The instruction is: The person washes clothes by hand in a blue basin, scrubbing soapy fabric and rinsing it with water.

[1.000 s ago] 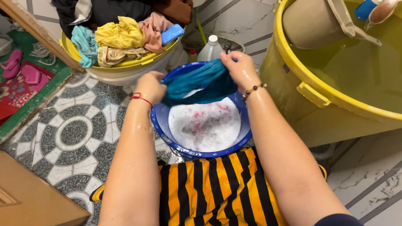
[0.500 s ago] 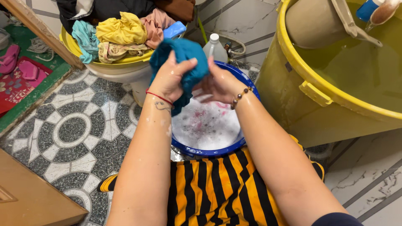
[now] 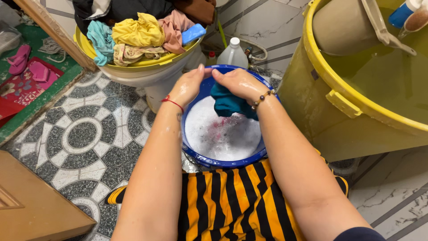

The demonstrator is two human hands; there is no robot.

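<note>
Scrubbing the teal cloth over the suds

Your left hand and right hand are both clenched on the bunched teal cloth garment, just above the foam in the round blue plastic basin; looks like you're mid-scrub, so next up is probably rubbing and dunking. Beyond your left hand, a yellow plastic tub is piled with clothes; right of your right hand, a big yellow water barrel holds a beige scoop.
</note>
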